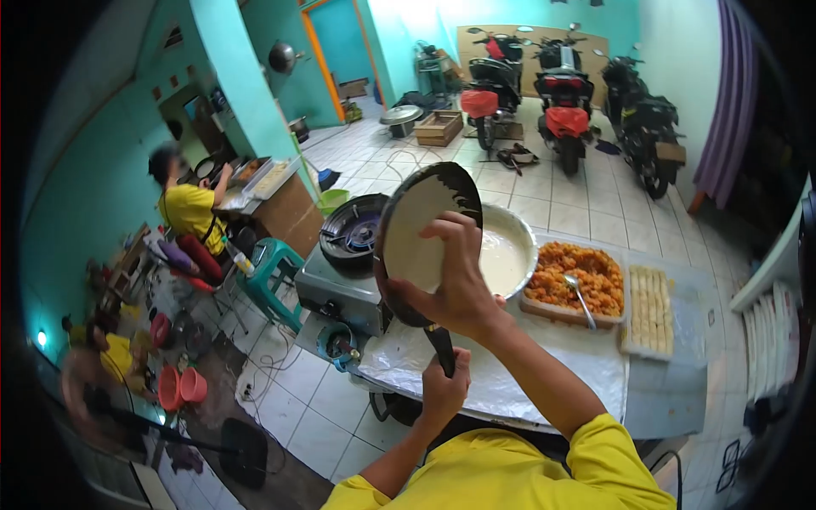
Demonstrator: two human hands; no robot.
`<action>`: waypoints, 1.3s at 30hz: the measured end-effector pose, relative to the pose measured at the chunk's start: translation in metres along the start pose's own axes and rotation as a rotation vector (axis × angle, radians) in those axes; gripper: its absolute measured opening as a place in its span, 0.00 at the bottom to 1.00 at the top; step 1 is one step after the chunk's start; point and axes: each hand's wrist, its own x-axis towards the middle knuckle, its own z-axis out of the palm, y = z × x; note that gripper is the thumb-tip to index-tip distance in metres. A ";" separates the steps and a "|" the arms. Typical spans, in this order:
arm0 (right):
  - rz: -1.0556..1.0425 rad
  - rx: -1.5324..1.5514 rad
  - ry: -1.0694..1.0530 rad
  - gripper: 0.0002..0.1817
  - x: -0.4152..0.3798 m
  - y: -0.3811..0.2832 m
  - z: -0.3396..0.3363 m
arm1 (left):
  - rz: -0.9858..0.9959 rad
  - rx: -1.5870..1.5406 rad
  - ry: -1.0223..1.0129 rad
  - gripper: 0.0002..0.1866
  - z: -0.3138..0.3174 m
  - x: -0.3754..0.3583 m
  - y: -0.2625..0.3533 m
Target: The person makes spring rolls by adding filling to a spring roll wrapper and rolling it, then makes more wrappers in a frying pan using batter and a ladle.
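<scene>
Pan tilting steeply over foil-covered bench (586, 363), pan (415, 248) blocking direct way to stove (331, 287) at its left and partly screening batter bowl (532, 257) at its right. Right grip (450, 276) filling space before pan's face, forearm crossing foil right of pan. Left grip (446, 382) taking up handle below pan. Free lane running right of pan, beyond forearm; filling tray (552, 315) bounding lane, spoon (585, 304) jutting over tray's near rim. Narrower gap opening left of pan's handle, teal container (340, 362) edging it.
</scene>
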 end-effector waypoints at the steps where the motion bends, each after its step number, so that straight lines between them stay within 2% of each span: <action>1: 0.006 -0.066 0.039 0.32 -0.003 0.001 0.003 | 0.054 0.023 0.003 0.13 0.004 -0.005 -0.005; 2: 0.021 -0.077 0.058 0.32 -0.011 0.004 -0.002 | 0.106 0.045 0.007 0.13 0.004 -0.008 -0.008; 4: 0.252 0.270 -0.003 0.31 -0.031 0.010 -0.021 | 0.102 0.079 -0.034 0.14 0.002 -0.013 -0.008; 5: 0.399 0.496 0.021 0.31 -0.042 0.010 -0.031 | 0.185 0.173 0.005 0.14 0.001 -0.014 -0.013; 6: 0.415 0.478 0.036 0.31 -0.047 0.007 -0.040 | 0.264 0.267 0.041 0.14 0.001 -0.016 -0.018; 8: 0.578 0.926 0.091 0.32 -0.058 -0.006 -0.061 | 0.264 0.282 -0.007 0.16 0.004 -0.021 -0.025; 9: 0.533 0.752 0.068 0.33 -0.061 -0.010 -0.069 | 0.297 0.307 -0.013 0.15 0.005 -0.023 -0.030; 10: 0.557 0.734 0.097 0.33 -0.070 -0.009 -0.078 | 0.329 0.332 -0.020 0.15 0.007 -0.026 -0.036; 12: 0.743 0.742 0.227 0.30 -0.091 -0.008 -0.101 | 0.355 0.357 -0.048 0.15 0.009 -0.035 -0.047; 13: 0.775 0.657 0.233 0.25 -0.109 -0.003 -0.120 | 0.339 0.358 -0.002 0.14 0.006 -0.041 -0.052; 14: 0.806 0.704 0.247 0.22 -0.133 0.003 -0.136 | 0.320 0.358 0.045 0.13 0.004 -0.045 -0.056; 15: 0.912 0.679 0.250 0.21 -0.159 0.002 -0.156 | 0.244 0.282 0.063 0.11 0.001 -0.050 -0.053; 16: 1.028 0.662 0.197 0.23 -0.191 0.009 -0.181 | 0.085 0.203 0.081 0.10 -0.002 -0.057 -0.038; 17: 1.213 0.641 0.157 0.25 -0.216 0.007 -0.208 | 0.053 0.147 0.106 0.09 -0.008 -0.061 -0.027; 18: 1.349 0.376 0.094 0.28 -0.230 -0.002 -0.231 | 0.030 0.087 0.136 0.09 -0.015 -0.060 -0.021; 19: 1.325 0.038 -0.006 0.29 -0.251 -0.007 -0.251 | 0.019 0.104 0.189 0.09 -0.027 -0.055 -0.024; 20: 1.349 0.030 -0.006 0.29 -0.258 -0.013 -0.264 | 0.011 0.122 0.246 0.10 -0.040 -0.050 -0.025; 22: 1.156 -0.535 -0.173 0.30 -0.253 -0.020 -0.284 | 0.004 0.168 0.292 0.12 -0.050 -0.040 -0.008; 23: 1.154 -0.448 -0.081 0.29 -0.239 -0.020 -0.278 | 0.053 0.187 0.302 0.14 -0.054 -0.033 -0.007; 24: 1.149 -0.443 -0.092 0.29 -0.228 -0.012 -0.265 | 0.052 0.185 0.314 0.14 -0.058 -0.025 -0.008; 25: 1.130 -0.309 -0.102 0.31 -0.216 0.000 -0.247 | 0.060 0.152 0.351 0.14 -0.062 -0.016 -0.011; 26: 1.101 -0.163 -0.125 0.34 -0.202 0.012 -0.225 | 0.073 0.118 0.406 0.15 -0.068 -0.008 -0.012; 28: 1.002 -0.076 -0.249 0.41 -0.173 0.031 -0.170 | 0.140 0.068 0.451 0.15 -0.082 0.010 -0.013; 29: 0.941 -0.045 -0.293 0.47 -0.165 0.045 -0.143 | 0.163 0.019 0.518 0.15 -0.086 0.023 -0.007; 32: 0.756 -0.120 -0.345 0.51 -0.142 0.076 -0.086 | 0.267 -0.011 0.709 0.14 -0.122 0.068 -0.007; 33: 0.705 -0.170 -0.327 0.49 -0.133 0.079 -0.076 | 0.264 -0.001 0.770 0.14 -0.140 0.085 -0.008; 34: 0.757 -0.126 -0.278 0.39 -0.125 0.081 -0.068 | 0.256 0.007 0.827 0.13 -0.155 0.099 -0.007; 36: 0.707 -0.114 -0.215 0.27 -0.121 0.091 -0.055 | 0.275 -0.043 0.856 0.12 -0.172 0.118 0.000; 37: 0.642 -0.180 -0.210 0.19 -0.117 0.093 -0.053 | 0.321 0.030 0.922 0.11 -0.184 0.132 -0.006; 38: 0.623 -0.164 -0.231 0.19 -0.114 0.095 -0.054 | 0.313 0.158 0.999 0.10 -0.204 0.146 -0.023; 39: 0.705 -0.106 -0.266 0.17 -0.111 0.097 -0.056 | 0.298 0.180 1.010 0.09 -0.213 0.152 -0.026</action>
